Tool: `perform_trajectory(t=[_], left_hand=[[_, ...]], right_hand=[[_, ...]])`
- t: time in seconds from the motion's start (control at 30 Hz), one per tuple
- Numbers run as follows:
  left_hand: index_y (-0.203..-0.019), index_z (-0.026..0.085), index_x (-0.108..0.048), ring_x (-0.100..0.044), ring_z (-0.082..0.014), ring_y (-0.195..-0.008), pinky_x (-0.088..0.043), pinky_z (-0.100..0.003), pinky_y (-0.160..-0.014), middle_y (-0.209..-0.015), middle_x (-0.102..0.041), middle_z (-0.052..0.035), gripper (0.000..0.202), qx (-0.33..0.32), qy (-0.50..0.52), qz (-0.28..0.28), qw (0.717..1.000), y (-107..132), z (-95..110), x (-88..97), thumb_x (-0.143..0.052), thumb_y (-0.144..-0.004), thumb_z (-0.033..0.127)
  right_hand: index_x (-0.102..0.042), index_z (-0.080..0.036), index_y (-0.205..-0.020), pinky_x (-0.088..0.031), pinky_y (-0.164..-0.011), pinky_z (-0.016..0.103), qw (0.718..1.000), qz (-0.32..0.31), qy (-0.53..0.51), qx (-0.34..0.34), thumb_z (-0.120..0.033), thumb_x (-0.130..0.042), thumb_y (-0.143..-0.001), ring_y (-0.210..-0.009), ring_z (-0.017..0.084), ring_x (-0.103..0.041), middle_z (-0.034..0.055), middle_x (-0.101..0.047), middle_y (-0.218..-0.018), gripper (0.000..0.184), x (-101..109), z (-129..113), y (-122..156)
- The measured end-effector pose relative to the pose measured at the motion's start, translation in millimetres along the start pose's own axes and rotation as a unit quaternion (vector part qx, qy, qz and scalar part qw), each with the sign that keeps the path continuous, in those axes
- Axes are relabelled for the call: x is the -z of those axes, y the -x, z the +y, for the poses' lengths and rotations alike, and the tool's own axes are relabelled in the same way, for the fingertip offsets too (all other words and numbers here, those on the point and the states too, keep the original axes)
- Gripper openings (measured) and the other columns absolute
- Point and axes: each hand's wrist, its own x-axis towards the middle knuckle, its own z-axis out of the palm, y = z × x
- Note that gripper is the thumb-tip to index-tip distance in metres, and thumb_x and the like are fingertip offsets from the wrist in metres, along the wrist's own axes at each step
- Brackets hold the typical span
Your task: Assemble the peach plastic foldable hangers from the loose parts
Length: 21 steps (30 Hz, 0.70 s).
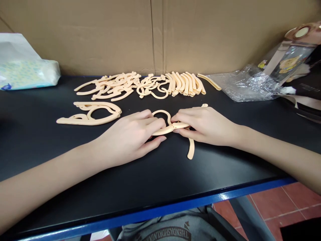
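Note:
Both hands meet over the table around a beige plastic folding hanger (164,131) with a curved hook (162,112). My left hand (136,132) is closed on its left part, fingers wrapped over the top and thumb below. My right hand (204,125) pinches its right part close to the joint. A loose curved hanger arm (191,149) sticks out beneath the right hand, and a small beige end (204,105) shows beyond the knuckles. The palms hide how these pieces connect. Left of my left hand lies a folded hanger (100,121).
Along the back lie a pile of beige hanger pieces (112,85), loose hooks (152,85) and a row of curved arms (185,83). A tissue pack (30,72) stands back left. Clear plastic wrap (248,85) and a bottle (291,60) are at right, before a cardboard wall (105,36).

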Motion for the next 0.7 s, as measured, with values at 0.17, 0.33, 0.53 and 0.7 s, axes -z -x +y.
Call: perform_trajectory(t=[0.17,0.33,0.53,0.7], left_hand=[[-0.092,0.016,-0.057,-0.053,-0.0184,-0.077,-0.038,-0.028,-0.062,-0.082,-0.059,-0.0030,0.019,0.001,-0.003,-0.003,1.000,0.3,-0.2,0.1,-0.043,-0.097,0.028],[-0.090,0.017,-0.056,-0.053,-0.0182,-0.079,-0.038,-0.028,-0.063,-0.084,-0.060,-0.0032,0.019,0.000,0.000,-0.003,1.000,0.5,-0.5,-0.1,-0.043,-0.097,0.029],[-0.091,0.016,-0.056,-0.053,-0.0179,-0.079,-0.037,-0.028,-0.063,-0.084,-0.061,-0.0029,0.018,-0.004,-0.009,0.003,1.000,0.5,0.1,-0.5,-0.043,-0.097,0.028],[-0.090,0.017,-0.055,-0.053,-0.0181,-0.079,-0.037,-0.028,-0.064,-0.085,-0.061,-0.0027,0.018,-0.002,-0.007,0.001,1.000,0.7,-0.2,-1.1,-0.042,-0.097,0.029]], right_hand=[[-0.060,-0.018,-0.100,-0.037,-0.062,0.025,1.000,-0.004,0.000,-0.004,-0.026,-0.047,-0.096,-0.078,0.016,-0.062,0.0033,-0.067,-0.090,0.016,-0.7,0.6,0.6],[-0.060,-0.018,-0.101,-0.038,-0.063,0.025,1.000,-0.006,-0.002,-0.005,-0.026,-0.048,-0.096,-0.078,0.015,-0.061,0.0032,-0.066,-0.092,0.016,-1.2,1.4,0.9],[-0.060,-0.018,-0.100,-0.037,-0.061,0.025,1.000,-0.008,-0.002,-0.010,-0.027,-0.047,-0.096,-0.078,0.015,-0.061,0.0030,-0.066,-0.091,0.016,-1.2,0.8,0.8],[-0.060,-0.018,-0.100,-0.036,-0.061,0.025,1.000,-0.008,-0.001,-0.007,-0.027,-0.047,-0.096,-0.077,0.015,-0.061,0.0028,-0.065,-0.090,0.017,-0.6,0.6,0.8]])
